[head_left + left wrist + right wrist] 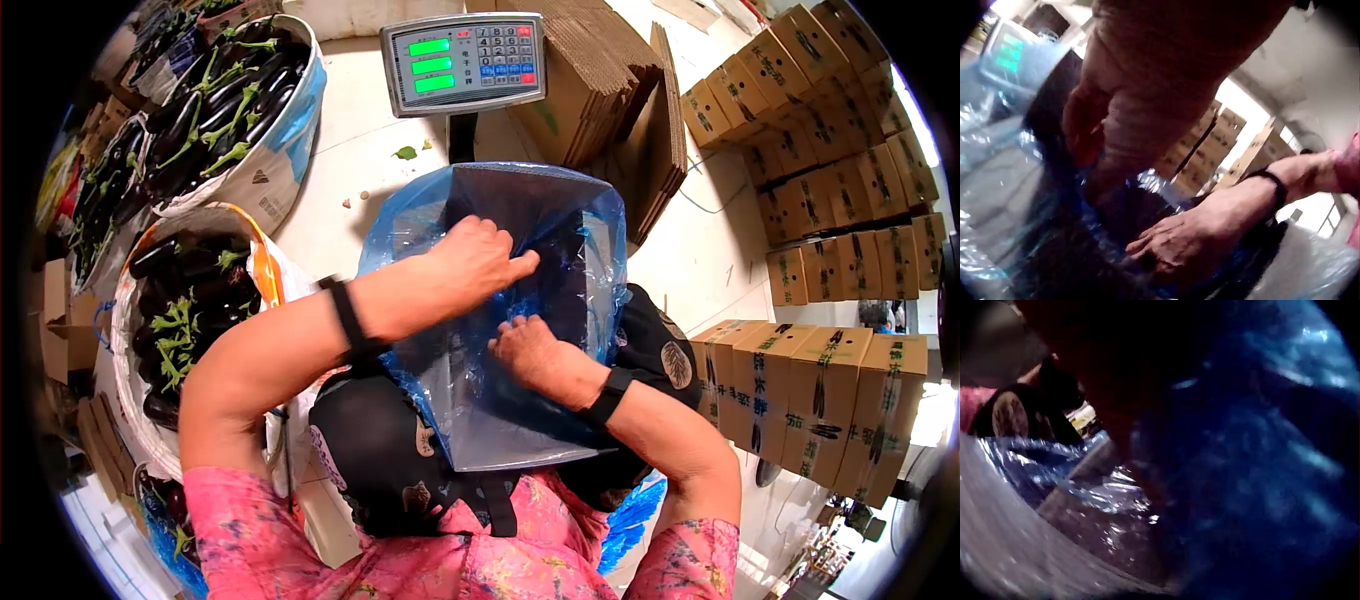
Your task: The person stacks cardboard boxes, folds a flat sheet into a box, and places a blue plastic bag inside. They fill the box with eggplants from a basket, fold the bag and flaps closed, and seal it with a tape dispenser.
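A blue, see-through plastic bag lines a cardboard box between the person's knees, its film spread out over the sides. Over the box's middle, my left hand pinches the film with curled fingers. My right hand, lower and to the right, grips gathered film with its fingers bent. In the left wrist view the left hand reaches down into the bag, and the right hand is beside it. Blue film fills much of the dark right wrist view. The fingertips are partly hidden.
An electronic scale display stands beyond the box. Sacks of eggplants are at the left, with another eggplant sack near the left elbow. Flattened cardboard leans behind. Stacked printed cartons line the right.
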A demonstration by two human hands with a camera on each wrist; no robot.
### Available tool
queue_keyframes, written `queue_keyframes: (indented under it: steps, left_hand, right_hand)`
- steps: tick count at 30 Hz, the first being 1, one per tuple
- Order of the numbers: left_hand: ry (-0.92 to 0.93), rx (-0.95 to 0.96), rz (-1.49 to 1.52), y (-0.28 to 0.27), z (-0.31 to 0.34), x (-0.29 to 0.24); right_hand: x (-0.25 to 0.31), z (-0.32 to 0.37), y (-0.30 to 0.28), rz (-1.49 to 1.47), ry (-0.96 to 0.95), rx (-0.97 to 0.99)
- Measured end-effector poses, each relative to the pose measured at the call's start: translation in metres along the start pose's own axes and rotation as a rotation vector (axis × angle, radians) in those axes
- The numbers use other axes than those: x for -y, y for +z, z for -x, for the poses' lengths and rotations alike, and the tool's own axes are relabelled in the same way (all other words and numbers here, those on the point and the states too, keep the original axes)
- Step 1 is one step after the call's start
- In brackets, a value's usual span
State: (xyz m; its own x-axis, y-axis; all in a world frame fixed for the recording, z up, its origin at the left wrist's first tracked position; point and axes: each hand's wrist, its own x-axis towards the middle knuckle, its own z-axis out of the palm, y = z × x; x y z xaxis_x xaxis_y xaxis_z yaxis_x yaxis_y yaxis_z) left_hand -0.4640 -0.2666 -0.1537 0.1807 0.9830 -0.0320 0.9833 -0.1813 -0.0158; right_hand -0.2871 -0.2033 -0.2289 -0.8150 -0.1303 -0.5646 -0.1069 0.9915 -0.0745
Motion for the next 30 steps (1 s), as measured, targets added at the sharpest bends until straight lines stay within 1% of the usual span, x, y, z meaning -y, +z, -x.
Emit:
queue_keyframes:
  steps: [1, 2, 3, 4, 6, 7, 8, 9, 11, 12, 15, 16, 17, 19, 23, 25, 29, 30]
  left_hand:
    - [0.029, 0.000, -0.031, 0.018, -0.009, 0.005]
    - [0.055, 0.000, -0.061, 0.038, -0.018, 0.013]
    - [0.085, 0.001, -0.094, 0.040, -0.025, 0.018]
    - [0.013, 0.011, -0.020, 0.042, -0.031, 0.022]
    - [-0.123, 0.044, 0.135, 0.014, -0.037, 0.025]
    - [-0.179, -0.033, 0.273, -0.001, -0.034, 0.026]
    - [-0.177, -0.143, 0.383, -0.015, -0.027, 0.026]
    - [-0.177, -0.257, 0.489, -0.025, -0.020, 0.028]
    - [-0.160, -0.445, 0.538, -0.033, -0.013, 0.034]
    - [-0.151, -0.543, 0.561, -0.034, -0.009, 0.037]
    - [-0.196, -0.528, 0.509, -0.029, -0.002, 0.040]
    - [-0.198, -0.503, 0.445, -0.026, 0.000, 0.039]
    - [-0.229, -0.480, 0.403, -0.025, 0.003, 0.037]
    - [-0.296, -0.430, 0.317, -0.024, 0.008, 0.035]
    - [-0.350, -0.451, 0.261, -0.020, 0.022, 0.043]
    - [-0.345, -0.495, 0.346, -0.016, 0.025, 0.046]
    - [-0.258, -0.632, 0.459, -0.010, 0.026, 0.050]
    - [-0.244, -0.603, 0.446, -0.006, 0.027, 0.050]
  right_hand:
    - [0.002, 0.001, 0.011, 0.026, -0.037, -0.102]
    - [0.002, 0.005, 0.017, 0.001, -0.063, -0.086]
    - [0.000, 0.011, 0.022, -0.026, -0.085, -0.072]
    - [-0.005, 0.013, 0.025, -0.056, -0.102, -0.065]
    - [-0.022, 0.014, 0.039, -0.104, -0.051, -0.032]
    - [-0.028, 0.012, 0.050, -0.129, -0.031, -0.013]
    - [-0.030, 0.004, 0.066, -0.100, 0.002, -0.072]
    - [-0.029, 0.000, 0.057, -0.133, 0.011, -0.004]
    - [-0.023, -0.009, 0.039, -0.189, 0.027, 0.135]
    - [-0.018, -0.022, 0.044, -0.262, 0.097, 0.134]
    - [-0.016, -0.027, 0.026, -0.318, 0.219, -0.067]
    - [-0.017, -0.023, 0.033, -0.372, 0.257, -0.362]
    - [-0.018, -0.024, 0.009, -0.458, 0.379, -0.317]
    - [-0.025, -0.029, -0.007, -0.743, 0.586, -0.238]
    - [-0.034, -0.032, 0.013, -0.919, 0.605, -0.400]
    - [-0.037, -0.040, 0.025, -0.971, 0.395, -0.468]
    - [-0.035, -0.067, 0.017, -0.602, 0.051, -0.071]
    - [-0.027, -0.062, 0.022, -0.501, -0.045, -0.048]
